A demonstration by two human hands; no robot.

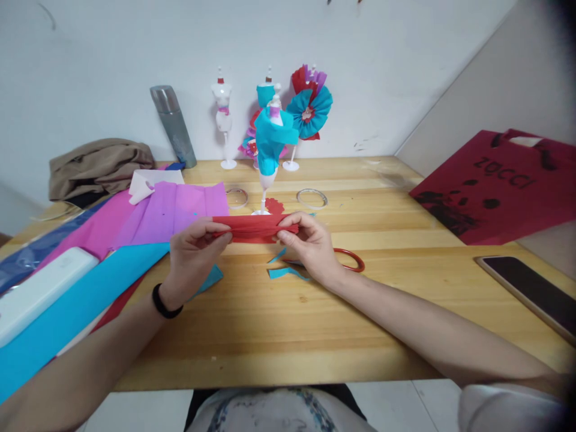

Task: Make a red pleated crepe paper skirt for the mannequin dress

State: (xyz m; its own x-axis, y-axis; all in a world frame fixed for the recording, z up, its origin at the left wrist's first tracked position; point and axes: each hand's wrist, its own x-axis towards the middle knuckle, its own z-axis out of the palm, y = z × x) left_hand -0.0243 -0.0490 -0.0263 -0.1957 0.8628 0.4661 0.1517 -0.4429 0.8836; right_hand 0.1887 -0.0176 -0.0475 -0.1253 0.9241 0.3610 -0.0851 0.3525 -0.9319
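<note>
Between my two hands a folded strip of red crepe paper (255, 230) is stretched level above the table. My left hand (194, 252) pinches its left end between thumb and fingers. At the other end, the thumb and fingers of my right hand (309, 240) are closed on the paper. Just beyond the strip stands a small white mannequin draped in blue paper (272, 144). A scalloped red paper piece (274, 206) lies by its base. Scissors with an orange handle (355, 260) lie partly hidden behind my right hand, near blue paper scraps (285, 273).
Several mannequins stand along the wall, one bearing a blue paper rosette (310, 114). Two tape rolls (312, 198) lie mid-table. Purple paper (180, 210), blue paper (90, 306) and a white power bank (49, 288) are left; a phone (531, 288) and red bag (477, 186) are right.
</note>
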